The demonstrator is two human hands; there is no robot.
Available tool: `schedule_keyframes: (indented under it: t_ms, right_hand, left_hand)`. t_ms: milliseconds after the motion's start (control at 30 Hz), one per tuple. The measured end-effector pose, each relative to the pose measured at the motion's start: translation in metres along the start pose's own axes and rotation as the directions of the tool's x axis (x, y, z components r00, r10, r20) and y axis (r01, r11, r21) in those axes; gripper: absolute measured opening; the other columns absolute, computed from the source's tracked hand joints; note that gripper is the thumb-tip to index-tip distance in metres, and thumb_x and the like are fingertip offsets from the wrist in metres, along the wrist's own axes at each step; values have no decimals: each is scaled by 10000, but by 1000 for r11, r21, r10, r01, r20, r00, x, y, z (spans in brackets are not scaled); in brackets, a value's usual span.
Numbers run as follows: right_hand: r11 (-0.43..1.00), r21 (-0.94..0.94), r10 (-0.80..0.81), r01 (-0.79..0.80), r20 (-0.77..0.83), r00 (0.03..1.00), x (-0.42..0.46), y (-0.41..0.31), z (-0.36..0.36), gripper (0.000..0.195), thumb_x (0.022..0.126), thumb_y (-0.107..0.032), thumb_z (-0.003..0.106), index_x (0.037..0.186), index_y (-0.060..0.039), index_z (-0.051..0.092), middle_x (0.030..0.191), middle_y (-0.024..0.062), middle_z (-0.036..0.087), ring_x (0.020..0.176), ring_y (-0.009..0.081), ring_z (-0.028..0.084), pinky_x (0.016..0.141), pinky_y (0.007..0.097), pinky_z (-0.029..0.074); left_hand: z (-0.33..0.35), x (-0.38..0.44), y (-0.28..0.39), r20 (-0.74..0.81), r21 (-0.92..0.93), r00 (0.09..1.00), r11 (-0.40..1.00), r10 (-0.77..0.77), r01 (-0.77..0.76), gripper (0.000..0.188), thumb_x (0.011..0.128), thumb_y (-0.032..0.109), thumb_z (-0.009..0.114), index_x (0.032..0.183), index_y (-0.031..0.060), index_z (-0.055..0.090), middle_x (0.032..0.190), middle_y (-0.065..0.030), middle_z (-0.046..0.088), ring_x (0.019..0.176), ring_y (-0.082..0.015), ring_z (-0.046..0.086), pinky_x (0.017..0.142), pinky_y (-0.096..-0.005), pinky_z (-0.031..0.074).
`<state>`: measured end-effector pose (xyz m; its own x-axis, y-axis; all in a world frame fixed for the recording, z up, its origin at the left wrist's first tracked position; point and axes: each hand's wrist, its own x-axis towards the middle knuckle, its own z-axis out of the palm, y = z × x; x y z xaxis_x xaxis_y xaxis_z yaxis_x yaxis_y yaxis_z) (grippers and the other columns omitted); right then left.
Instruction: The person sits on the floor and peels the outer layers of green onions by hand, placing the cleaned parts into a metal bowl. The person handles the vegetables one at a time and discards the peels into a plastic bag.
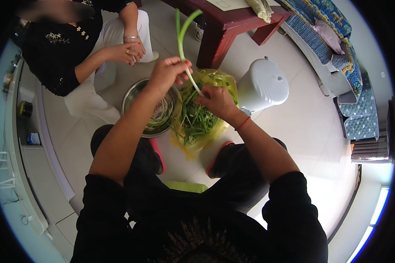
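Note:
A green onion point(181, 42) slants between my two hands, its green leaves up and its white end down. My left hand point(169, 74) grips its stalk at about the middle. The fingers of my right hand point(219, 100) pinch the white root end, which they partly hide. Below my right hand, a yellow plastic bag point(225, 74) lies spread on the floor with a heap of leafy greens point(197, 121) in it. Left of the bag, partly behind my left forearm, stands a round stainless steel basin point(126, 95) with thin stalks and scraps inside.
Another person point(85, 42) sits at the upper left, hands together, near the basin. A white lidded bin point(265, 83) stands right of the bag. Above is a dark red wooden table point(217, 36). A sofa with blue covers point(316, 42) lines the upper right, and a low cabinet point(42, 177) the left.

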<state>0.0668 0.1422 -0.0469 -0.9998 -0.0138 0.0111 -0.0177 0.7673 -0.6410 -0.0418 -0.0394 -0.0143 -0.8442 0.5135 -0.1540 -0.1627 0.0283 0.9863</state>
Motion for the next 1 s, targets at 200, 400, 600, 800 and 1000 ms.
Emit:
schedule_keyframes:
  t_ms: [200, 400, 600, 800, 1000]
  right_hand:
    - [983, -167, 79, -70, 47, 996, -8, 31, 13, 118, 777, -207, 638, 815, -104, 682, 775, 142, 671, 763, 343, 656, 685, 442, 521]
    - [980, -196, 13, 25, 192, 981, -18, 49, 25, 150, 800, -130, 572, 841, -138, 716, 831, 115, 688, 810, 318, 668, 733, 424, 537]
    - [995, -37, 93, -89, 118, 989, -17, 21, 8, 151, 828, -135, 579, 838, -150, 728, 770, 78, 690, 730, 267, 680, 674, 392, 544]
    - [891, 238, 321, -387, 273, 907, -5, 13, -13, 194, 869, -244, 640, 893, -60, 698, 709, 59, 664, 642, 133, 660, 585, 314, 537]
    - [344, 893, 364, -290, 158, 918, 2, 25, -19, 222, 916, -187, 614, 1058, -17, 606, 804, 41, 634, 614, 112, 609, 525, 271, 542]
  left_hand:
    - [-15, 9, 19, -152, -7, 984, 996, 90, -92, 236, 931, 241, 599, 1010, 33, 677, 846, -23, 694, 668, -55, 591, 547, -193, 470]
    - [-16, 12, 17, -161, -22, 982, 994, 102, -107, 264, 951, 267, 581, 1040, 35, 669, 871, -26, 690, 683, -61, 583, 574, -210, 485]
    - [-17, 8, 13, -162, 6, 984, 997, 75, -75, 259, 969, 256, 551, 1070, 44, 660, 911, -23, 682, 716, -64, 568, 614, -221, 486]
    - [-26, 8, 5, -161, 22, 985, 998, 66, -63, 249, 976, 233, 523, 1113, 70, 651, 949, -12, 676, 761, -61, 566, 662, -226, 482]
    - [-31, 7, -5, -178, 63, 983, 998, 35, -24, 248, 978, 220, 513, 1108, 59, 651, 953, -18, 679, 749, -66, 571, 646, -226, 484]
